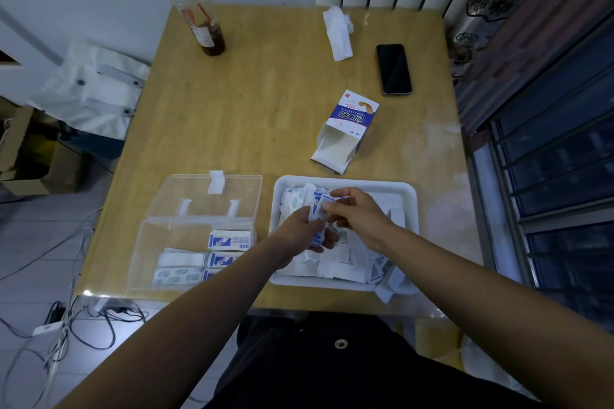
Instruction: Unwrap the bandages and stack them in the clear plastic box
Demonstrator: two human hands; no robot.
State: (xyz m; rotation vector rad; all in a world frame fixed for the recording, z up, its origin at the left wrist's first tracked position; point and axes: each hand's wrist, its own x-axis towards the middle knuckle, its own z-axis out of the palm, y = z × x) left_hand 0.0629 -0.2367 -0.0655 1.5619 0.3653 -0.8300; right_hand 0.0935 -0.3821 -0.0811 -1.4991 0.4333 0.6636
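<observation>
Above the white tray (345,179), the left hand (299,231) and the right hand (358,214) both pinch one blue-white wrapped bandage (318,207) with curled fingers. The clear plastic box (143,252) stands open on the table (265,109), just left of the tray, with stacked bandages (229,239) inside.

blue-and-white wrapped bandages (229,240) lie stacked flat inside the open clear plastic box (159,236).
</observation>
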